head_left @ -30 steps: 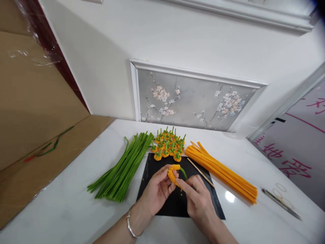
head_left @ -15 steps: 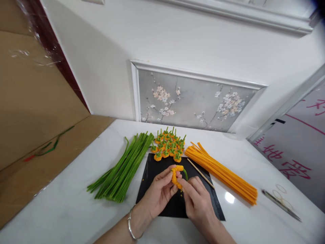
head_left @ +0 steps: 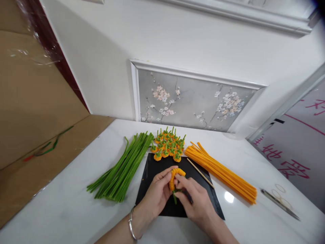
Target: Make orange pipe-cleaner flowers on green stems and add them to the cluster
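A curved, coiled orange pipe cleaner (head_left: 172, 180) is held between both hands over a black mat (head_left: 170, 211). My left hand (head_left: 156, 189), with a silver bangle at the wrist, pinches the coil from its left side. On the other side my right hand (head_left: 199, 200) is closed, fingertips at the inside of the curve and thumb beside a green pipe cleaner piece (head_left: 175, 198) that pokes out below. The exact grip of the right fingertips is partly hidden.
Green pipe cleaners (head_left: 123, 169) lie to the left, orange ones (head_left: 220, 173) to the right. Several small orange-and-green pumpkin shapes (head_left: 167, 145) stand behind the mat. A thin wooden stick (head_left: 200, 173) rests on its right side. Tweezers (head_left: 280, 204) and thin rings (head_left: 276, 194) lie far right.
The coil has been turned in my hands: its green piece, earlier at the upper right, now points down. My right fingers have shifted onto the inside of the curve.
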`<state>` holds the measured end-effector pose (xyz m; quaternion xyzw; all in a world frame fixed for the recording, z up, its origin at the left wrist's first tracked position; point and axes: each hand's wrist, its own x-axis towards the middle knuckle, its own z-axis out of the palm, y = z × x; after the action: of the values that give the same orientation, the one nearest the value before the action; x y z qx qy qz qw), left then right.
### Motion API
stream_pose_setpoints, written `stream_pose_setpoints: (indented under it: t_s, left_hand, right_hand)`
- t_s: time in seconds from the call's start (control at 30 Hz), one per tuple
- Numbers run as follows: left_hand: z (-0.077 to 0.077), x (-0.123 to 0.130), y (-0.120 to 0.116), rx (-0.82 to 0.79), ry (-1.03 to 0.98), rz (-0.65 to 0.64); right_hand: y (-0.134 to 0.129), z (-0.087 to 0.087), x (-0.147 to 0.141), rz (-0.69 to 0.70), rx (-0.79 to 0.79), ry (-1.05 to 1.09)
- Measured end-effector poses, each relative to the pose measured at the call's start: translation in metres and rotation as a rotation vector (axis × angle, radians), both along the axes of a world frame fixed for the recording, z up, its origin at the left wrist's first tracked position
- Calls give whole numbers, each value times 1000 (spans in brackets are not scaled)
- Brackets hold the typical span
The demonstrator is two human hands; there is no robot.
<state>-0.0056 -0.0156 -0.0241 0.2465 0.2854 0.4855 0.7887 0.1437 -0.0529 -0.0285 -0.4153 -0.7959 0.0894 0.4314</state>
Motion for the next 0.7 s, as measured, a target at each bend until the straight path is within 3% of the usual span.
stream_pose_setpoints:
  t_s: [0.13,0.2,0.3,0.57,0.7]
  left_hand:
    - [-2,-3,1,294,342,-71]
    - [-2,-4,0,451,511,-106]
    - [-1,-4,-2,556,594,-149]
    - [1,-4,-5,729,805,-121]
    - [-1,-5,-6,889,940,-112]
  right_hand:
    - [6,10,17,-138,-114,278]
    - [9,13,21,-144,-175,343]
    - [11,15,19,-104,-289,410]
    - [8,8,8,-68,-506,412]
    - [7,10,7,-90,-431,312]
